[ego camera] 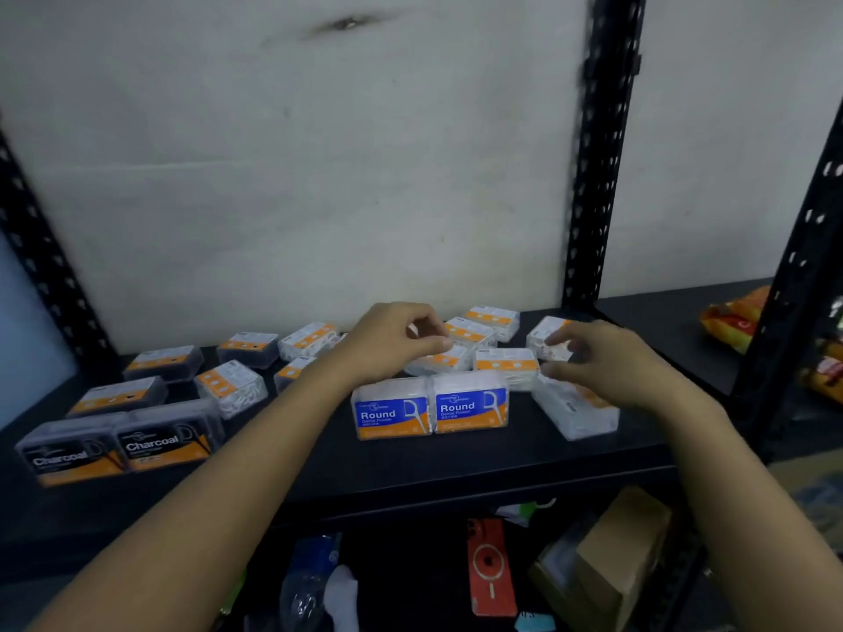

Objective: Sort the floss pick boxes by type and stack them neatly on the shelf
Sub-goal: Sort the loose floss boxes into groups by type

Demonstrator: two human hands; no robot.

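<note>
Now | left hand [392, 339] grip pinching white box [440, 360] | right hand [606, 362] grip released, hovering

A stockroom or storage area: black slotted-metal shelving [597, 175] stands against a bare wall [319, 175], holding many identical retail floss pick boxes [470, 405], with cardboard boxes [620, 549] below.

2 upright blue Round boxes [431, 410] side by side, 2 black Charcoal boxes [118, 451] left.

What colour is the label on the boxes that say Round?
Blue with an orange band below, on the Round boxes, clear in the head view.
</note>
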